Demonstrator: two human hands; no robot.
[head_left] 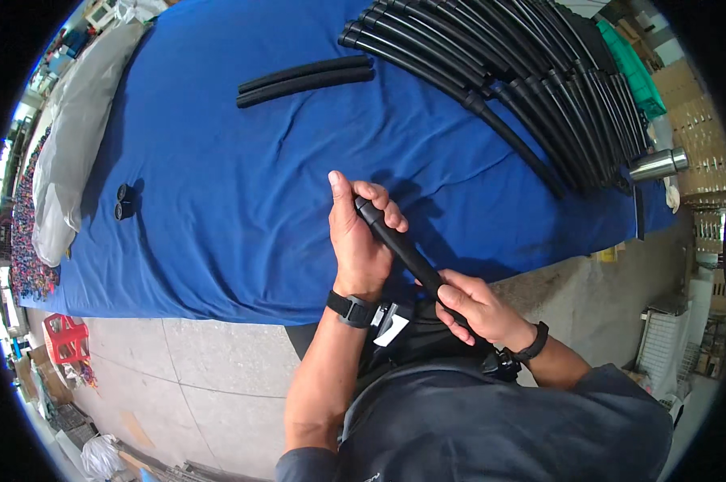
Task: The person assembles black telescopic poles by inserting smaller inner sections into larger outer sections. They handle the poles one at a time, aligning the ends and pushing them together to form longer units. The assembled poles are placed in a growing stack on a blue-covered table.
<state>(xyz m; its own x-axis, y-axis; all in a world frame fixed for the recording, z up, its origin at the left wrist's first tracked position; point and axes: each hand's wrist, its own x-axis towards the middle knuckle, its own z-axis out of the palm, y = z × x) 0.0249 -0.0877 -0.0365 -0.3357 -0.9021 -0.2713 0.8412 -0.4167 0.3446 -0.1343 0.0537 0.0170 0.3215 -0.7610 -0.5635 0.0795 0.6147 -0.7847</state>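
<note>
A black tube (pixel 411 259) slants between my two hands over the front edge of the blue-covered table. My left hand (pixel 361 233) is closed round its upper end, where a smooth, wider cap-like piece (pixel 367 207) sits; the thumb points up and away from the tube. Lower down, my right hand (pixel 477 307) grips the same tube with thumb and fingers. Two black foam-like sleeves (pixel 305 80) lie side by side farther back on the cloth. Off to the left stand two small black caps (pixel 124 201), close together.
Many long black tubes (pixel 532 72) are heaped at the back right. Beside them are a shiny metal cylinder (pixel 658 165) and a green crate (pixel 630 68). Grey plastic sheeting (pixel 82 136) covers the table's left side. A red stool (pixel 66 339) stands on the floor.
</note>
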